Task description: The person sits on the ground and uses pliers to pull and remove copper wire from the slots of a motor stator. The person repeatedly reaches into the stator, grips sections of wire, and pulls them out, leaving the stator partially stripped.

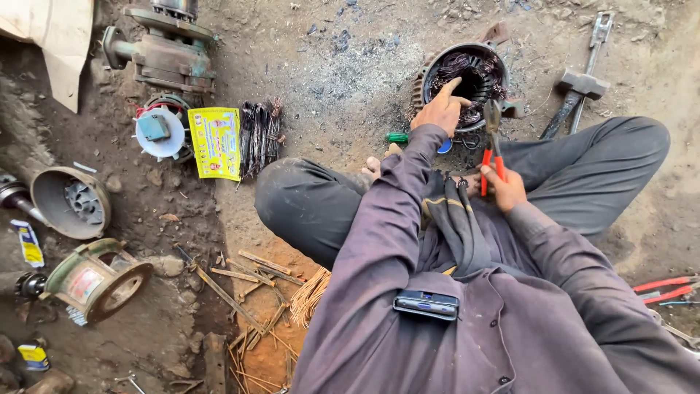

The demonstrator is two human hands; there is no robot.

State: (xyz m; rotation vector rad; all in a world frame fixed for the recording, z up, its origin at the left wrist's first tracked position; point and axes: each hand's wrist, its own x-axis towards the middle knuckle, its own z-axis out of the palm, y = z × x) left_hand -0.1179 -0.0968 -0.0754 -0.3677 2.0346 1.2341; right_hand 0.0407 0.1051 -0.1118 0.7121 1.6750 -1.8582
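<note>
Person seated cross-legged on dirt floor (350,66). Left hand (441,109) unclenched, fingers resting on rim of round grey metal motor stator with dark burnt copper windings (467,76), just ahead of the knees. Right hand (504,188) clenched around red-handled metal pliers (492,142), jaws pointing toward stator.

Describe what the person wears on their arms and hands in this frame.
Both arms are covered by long, loose sleeves of a dull purple-grey cloth, creased along their length. The left sleeve and the right sleeve both end in a plain cuff at the wrist. The left hand and right hand are bare: no gloves, and no rings or watch that I can make out.
</note>
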